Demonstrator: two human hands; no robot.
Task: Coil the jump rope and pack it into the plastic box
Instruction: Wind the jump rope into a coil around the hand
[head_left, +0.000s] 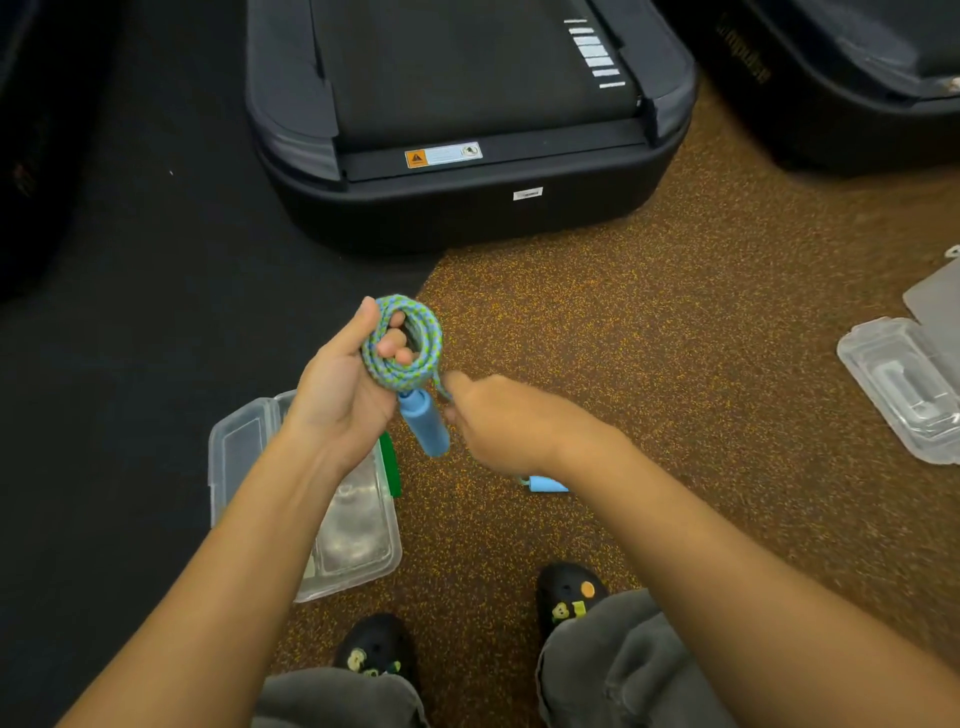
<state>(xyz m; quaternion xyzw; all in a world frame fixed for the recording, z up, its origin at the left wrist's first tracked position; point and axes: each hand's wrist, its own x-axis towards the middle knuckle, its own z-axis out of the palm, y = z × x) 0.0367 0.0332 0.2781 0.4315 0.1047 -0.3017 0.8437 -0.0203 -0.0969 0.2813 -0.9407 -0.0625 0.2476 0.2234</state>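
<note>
Rope (402, 345) coiled around left fingers (392, 343)

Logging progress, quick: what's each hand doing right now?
Left hand: closed, holding the rope coil.
Right hand: closed, pinching the rope strand beside the blue handle.

The right hand (498, 421) is motion-blurred and its forearm hides most of the second blue handle (545, 484).

Braided cloth jump rope (402, 353), clear glossy plastic box (353, 530), speckled floor (623, 322)
</note>
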